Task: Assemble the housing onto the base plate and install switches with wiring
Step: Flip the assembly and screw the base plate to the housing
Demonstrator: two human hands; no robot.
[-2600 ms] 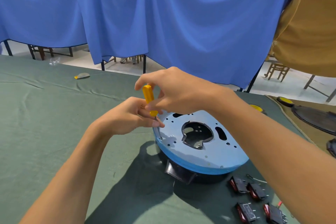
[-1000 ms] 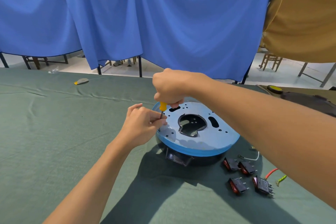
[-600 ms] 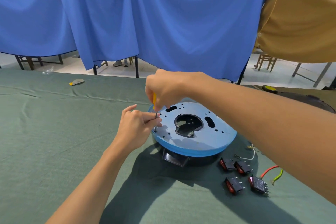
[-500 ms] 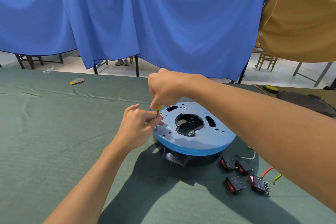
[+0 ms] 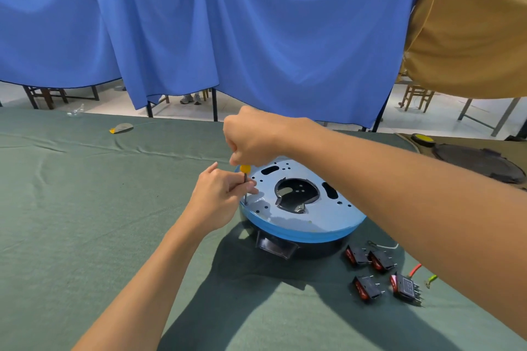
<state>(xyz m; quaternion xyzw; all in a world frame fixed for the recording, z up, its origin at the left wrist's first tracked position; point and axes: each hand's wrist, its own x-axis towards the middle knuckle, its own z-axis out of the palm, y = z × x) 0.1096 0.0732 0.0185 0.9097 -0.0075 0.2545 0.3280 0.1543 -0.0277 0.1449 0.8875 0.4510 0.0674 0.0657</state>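
Driving a fastener at the left rim of the plate (image 5: 299, 216). Right hand (image 5: 251, 137) clamped round the yellow handle of the screwdriver (image 5: 245, 179), held upright; left hand (image 5: 219, 199) pinching the shaft just above the tip to steady it. Tip set down on a hole near the plate's edge; cannot tell whether a screw sits under it.

Plate lying face up on the black housing (image 5: 322, 251), both resting on the tabletop (image 5: 85, 208) in front of the body. Four switches (image 5: 368, 288) lying loose just right of the housing, wires (image 5: 415, 269) beside them, none fitted yet.

Judging by looks: stiff painted sheet metal for the plate, rigid and smooth, probably fairly heavy once joined to the housing. Best taken at the outer rim with a hand on each side, or braced flat from above. Better kept clear of the jagged central cut-out, likely sharp. Unlikely to slide much on the cloth, yet worth holding down while turning the screwdriver.

Switches small, light and hard-bodied, with thin metal prongs that look easy to bend. Best pinched by the plastic sides, never by the prongs. Wires limp; best gripped close to the terminal end.
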